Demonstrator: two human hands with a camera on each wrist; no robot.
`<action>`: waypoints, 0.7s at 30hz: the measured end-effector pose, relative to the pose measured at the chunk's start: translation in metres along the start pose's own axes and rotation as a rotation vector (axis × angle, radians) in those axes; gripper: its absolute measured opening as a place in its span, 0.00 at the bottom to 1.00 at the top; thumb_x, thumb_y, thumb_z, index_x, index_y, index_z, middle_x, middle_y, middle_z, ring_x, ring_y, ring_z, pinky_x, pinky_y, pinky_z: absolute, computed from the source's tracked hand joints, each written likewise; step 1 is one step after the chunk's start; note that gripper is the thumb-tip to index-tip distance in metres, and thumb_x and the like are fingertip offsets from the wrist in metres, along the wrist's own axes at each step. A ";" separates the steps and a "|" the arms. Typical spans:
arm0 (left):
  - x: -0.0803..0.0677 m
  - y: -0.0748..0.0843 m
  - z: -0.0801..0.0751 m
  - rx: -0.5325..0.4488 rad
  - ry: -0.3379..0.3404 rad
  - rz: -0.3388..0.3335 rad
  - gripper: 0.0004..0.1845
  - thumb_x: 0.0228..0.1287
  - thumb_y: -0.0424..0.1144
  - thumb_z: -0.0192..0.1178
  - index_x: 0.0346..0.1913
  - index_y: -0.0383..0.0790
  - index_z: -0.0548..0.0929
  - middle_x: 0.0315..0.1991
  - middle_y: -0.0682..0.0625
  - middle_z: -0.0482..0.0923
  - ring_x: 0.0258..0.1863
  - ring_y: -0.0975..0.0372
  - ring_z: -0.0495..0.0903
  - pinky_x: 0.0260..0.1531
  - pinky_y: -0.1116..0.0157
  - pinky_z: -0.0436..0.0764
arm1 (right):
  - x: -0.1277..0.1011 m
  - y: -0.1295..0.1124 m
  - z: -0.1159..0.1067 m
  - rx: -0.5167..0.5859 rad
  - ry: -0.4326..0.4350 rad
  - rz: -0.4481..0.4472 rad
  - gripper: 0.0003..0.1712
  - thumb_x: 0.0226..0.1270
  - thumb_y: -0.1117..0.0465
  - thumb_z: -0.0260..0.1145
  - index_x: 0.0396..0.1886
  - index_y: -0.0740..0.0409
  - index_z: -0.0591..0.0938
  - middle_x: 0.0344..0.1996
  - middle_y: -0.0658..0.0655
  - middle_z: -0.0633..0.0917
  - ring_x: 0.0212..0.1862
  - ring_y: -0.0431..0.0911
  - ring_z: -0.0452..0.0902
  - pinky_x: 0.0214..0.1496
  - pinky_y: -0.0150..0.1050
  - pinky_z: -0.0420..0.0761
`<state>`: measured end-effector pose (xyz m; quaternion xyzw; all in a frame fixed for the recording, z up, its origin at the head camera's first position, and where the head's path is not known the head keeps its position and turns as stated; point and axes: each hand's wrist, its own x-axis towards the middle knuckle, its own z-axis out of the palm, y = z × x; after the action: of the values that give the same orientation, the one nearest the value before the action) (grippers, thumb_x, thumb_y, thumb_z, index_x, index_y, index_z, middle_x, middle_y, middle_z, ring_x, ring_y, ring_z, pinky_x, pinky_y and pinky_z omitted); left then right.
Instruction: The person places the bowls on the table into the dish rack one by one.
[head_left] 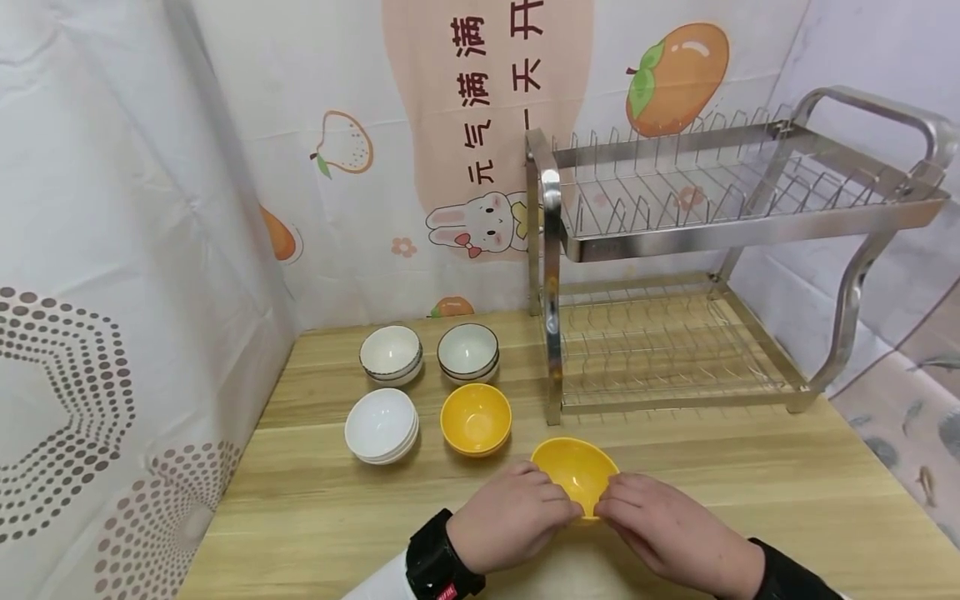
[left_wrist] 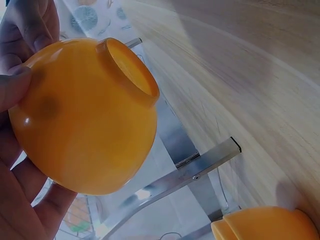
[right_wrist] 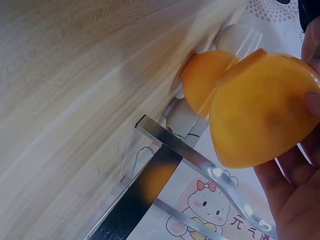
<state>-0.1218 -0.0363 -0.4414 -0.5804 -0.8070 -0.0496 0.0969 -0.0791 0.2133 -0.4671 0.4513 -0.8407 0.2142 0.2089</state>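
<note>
Both hands hold one yellow bowl [head_left: 573, 471] just above the wooden table [head_left: 750, 492], tilted with its mouth facing away from me. My left hand [head_left: 513, 515] grips its near left rim and my right hand [head_left: 660, 523] grips its near right rim. The left wrist view shows the bowl's [left_wrist: 85, 120] underside and foot ring, with fingers [left_wrist: 12, 87] curled on its side. In the right wrist view the bowl [right_wrist: 260, 112] fills the right side, with fingers [right_wrist: 312, 102] on it. A second yellow bowl [head_left: 476, 418] stands on the table to the left.
A two-tier steel dish rack [head_left: 712, 250] stands at the back right, its shelves bare. Two stacks of dark-rimmed white bowls [head_left: 391, 353] [head_left: 468, 351] and a stack of plain white bowls [head_left: 381, 425] sit at the left. Curtain-covered walls close the back and left.
</note>
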 end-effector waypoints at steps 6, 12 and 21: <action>0.003 0.000 0.001 0.016 0.027 -0.016 0.08 0.69 0.46 0.62 0.48 0.58 0.85 0.42 0.67 0.83 0.40 0.73 0.77 0.48 0.71 0.71 | 0.001 0.003 -0.004 0.019 -0.010 0.029 0.15 0.81 0.52 0.47 0.47 0.44 0.81 0.46 0.41 0.82 0.47 0.34 0.76 0.55 0.28 0.74; 0.004 -0.003 0.004 -0.019 0.141 -0.041 0.17 0.68 0.47 0.63 0.58 0.55 0.82 0.55 0.59 0.80 0.55 0.66 0.75 0.63 0.65 0.69 | 0.000 0.012 -0.009 0.002 -0.018 0.061 0.18 0.82 0.51 0.43 0.45 0.46 0.81 0.45 0.40 0.81 0.46 0.33 0.76 0.52 0.28 0.76; 0.001 -0.005 0.006 0.011 0.203 -0.127 0.38 0.64 0.66 0.58 0.74 0.56 0.65 0.78 0.50 0.52 0.74 0.53 0.57 0.71 0.52 0.59 | -0.007 0.053 -0.045 0.107 0.097 0.605 0.09 0.68 0.72 0.63 0.45 0.59 0.79 0.40 0.51 0.83 0.41 0.35 0.77 0.40 0.34 0.82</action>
<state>-0.1276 -0.0359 -0.4470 -0.5198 -0.8283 -0.1097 0.1781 -0.1135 0.2693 -0.4434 0.1804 -0.9133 0.3321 0.1516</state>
